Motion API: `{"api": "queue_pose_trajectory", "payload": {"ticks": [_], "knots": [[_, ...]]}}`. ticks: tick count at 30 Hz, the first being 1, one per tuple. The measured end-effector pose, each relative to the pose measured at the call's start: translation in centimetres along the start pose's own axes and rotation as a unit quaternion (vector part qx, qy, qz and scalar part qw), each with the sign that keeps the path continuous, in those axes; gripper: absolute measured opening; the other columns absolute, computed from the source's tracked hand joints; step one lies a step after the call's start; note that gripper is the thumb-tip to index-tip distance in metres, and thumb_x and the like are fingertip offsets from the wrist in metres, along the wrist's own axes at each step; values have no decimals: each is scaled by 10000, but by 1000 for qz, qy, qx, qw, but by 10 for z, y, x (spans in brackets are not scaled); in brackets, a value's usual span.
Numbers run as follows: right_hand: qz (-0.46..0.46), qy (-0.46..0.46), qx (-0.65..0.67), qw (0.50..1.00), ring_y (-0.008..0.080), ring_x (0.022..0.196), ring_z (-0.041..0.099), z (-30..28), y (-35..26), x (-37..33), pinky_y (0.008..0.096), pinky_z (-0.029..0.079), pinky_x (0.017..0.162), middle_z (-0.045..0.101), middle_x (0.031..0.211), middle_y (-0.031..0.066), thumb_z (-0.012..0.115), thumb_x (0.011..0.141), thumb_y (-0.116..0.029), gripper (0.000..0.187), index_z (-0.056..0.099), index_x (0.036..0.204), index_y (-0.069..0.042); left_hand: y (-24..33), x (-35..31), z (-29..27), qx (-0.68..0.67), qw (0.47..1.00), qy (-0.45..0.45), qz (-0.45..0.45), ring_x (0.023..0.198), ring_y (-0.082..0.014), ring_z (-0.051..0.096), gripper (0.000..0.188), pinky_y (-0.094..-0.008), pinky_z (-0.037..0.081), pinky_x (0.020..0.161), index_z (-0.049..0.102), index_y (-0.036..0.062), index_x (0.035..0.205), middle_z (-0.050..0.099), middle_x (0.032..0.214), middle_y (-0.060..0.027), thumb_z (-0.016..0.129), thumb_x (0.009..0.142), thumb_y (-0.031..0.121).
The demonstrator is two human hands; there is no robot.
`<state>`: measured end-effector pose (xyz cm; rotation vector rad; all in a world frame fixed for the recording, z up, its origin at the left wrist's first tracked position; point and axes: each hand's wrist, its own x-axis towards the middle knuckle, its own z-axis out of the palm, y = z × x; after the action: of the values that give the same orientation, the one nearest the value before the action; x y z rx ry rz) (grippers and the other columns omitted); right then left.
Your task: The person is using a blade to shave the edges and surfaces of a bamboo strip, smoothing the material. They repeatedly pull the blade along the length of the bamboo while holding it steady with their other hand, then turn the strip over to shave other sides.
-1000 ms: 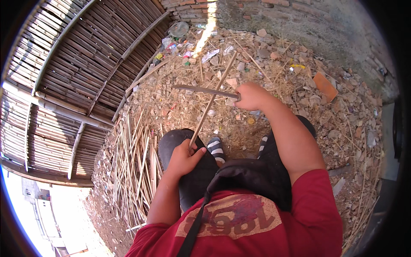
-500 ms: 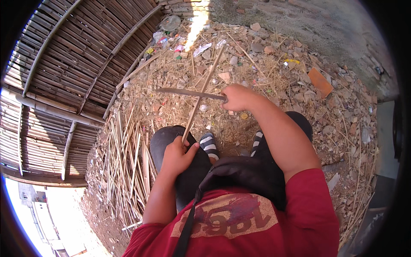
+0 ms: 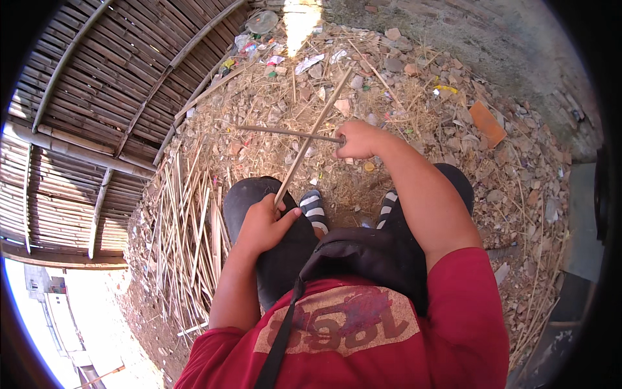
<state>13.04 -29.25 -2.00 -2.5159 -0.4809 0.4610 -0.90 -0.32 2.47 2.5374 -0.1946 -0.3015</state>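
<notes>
My left hand (image 3: 264,223) is closed around the lower end of a long bamboo strip (image 3: 328,107), close above my left knee. From there the strip slants up and away to the right. In my closed right hand (image 3: 360,140) is a long, dark-bladed knife (image 3: 269,130), its handle mostly hidden by my fingers. The blade points left and crosses the strip about midway, with its thin edge turned toward the view. Whether blade and strip touch there, I cannot tell.
A heap of thin bamboo strips (image 3: 188,240) lies left of my legs. Beyond it stands a bamboo slat wall (image 3: 97,84). Rubble, dry straw and litter cover the ground, with an orange tile piece (image 3: 486,124) at right. A grey wall (image 3: 466,32) closes the far side.
The knife blade has rolled from showing its flat side to nearly edge-on. The strip's far tip has shifted slightly right, and my left hand sits slightly higher in the picture.
</notes>
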Motion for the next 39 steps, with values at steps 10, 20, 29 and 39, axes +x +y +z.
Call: {"api": "queue_pose_trajectory", "payload": {"ticks": [10,20,29,39], "knots": [[3,-7,-4,1000,366,972,703,-10,-9,-8,443,543,882,730,1041,226,801,772,-421,559,726,1130,1,0,-1,-2,-12,1000,-12,7,608,-274,621,484,-394,487,593,600,-9,893,606,662,-117,796,863,433],[25,19,5,999,357,949,703,-8,-20,-15,439,541,838,724,1036,211,791,789,-400,491,721,1096,-23,-6,-3,-4,-36,999,-15,-11,611,-204,588,454,-359,474,591,592,5,892,589,662,-81,802,871,407],[141,94,60,984,351,981,698,-36,32,-17,436,547,859,722,1036,211,775,799,-378,460,722,1091,-27,-8,0,-9,-48,998,-45,18,587,-180,553,418,-359,451,567,580,19,879,567,640,-62,798,879,376],[70,50,-31,996,353,948,705,-42,10,-36,458,557,833,725,1013,206,733,758,-244,401,734,1083,-10,-3,-9,1,-2,999,3,48,566,-248,579,383,-378,454,559,592,13,898,569,628,-95,783,882,345]]}}
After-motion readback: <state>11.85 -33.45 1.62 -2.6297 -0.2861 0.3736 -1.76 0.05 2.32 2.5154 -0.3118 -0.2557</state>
